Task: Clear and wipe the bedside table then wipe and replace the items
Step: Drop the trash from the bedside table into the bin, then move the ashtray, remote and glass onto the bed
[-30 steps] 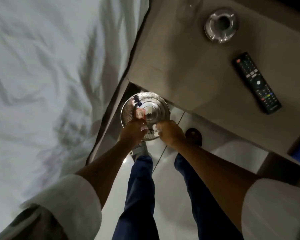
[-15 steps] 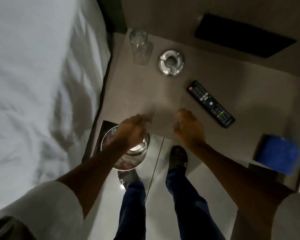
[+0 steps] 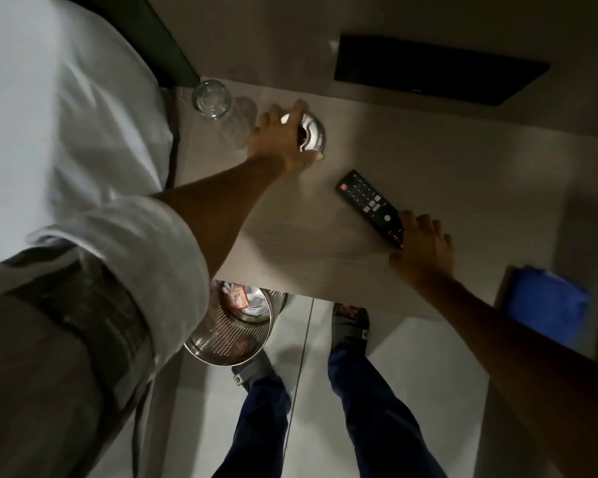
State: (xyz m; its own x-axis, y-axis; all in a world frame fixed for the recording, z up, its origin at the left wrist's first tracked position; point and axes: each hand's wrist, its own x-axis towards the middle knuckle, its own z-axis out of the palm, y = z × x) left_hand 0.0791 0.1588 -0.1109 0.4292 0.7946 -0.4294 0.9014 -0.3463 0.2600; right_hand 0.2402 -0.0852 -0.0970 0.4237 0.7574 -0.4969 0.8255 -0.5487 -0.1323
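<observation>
Clearing phase: both hands are now reaching up onto the pale wood-grain tabletop [image 3: 290, 243].

A second ago I was bent over the perforated steel waste bin [image 3: 232, 336] on the floor; now my left hand [image 3: 277, 139] is closing over the round shiny metal ashtray [image 3: 313, 132], fingers curled round its rim, not lifted yet as far as I can tell. My right hand [image 3: 425, 250] is landing on the near end of the black TV remote [image 3: 370, 205], fingers spread, touching but not gripping. The clear drinking glass [image 3: 210, 98] is standing untouched in the back corner by the white-sheeted bed [image 3: 49, 115]. The folded blue cloth [image 3: 546, 298] is waiting on the low ledge to my right. Judging: nothing's off the tabletop yet, wiping can't start. Room is dim, grey tiled floor.
</observation>
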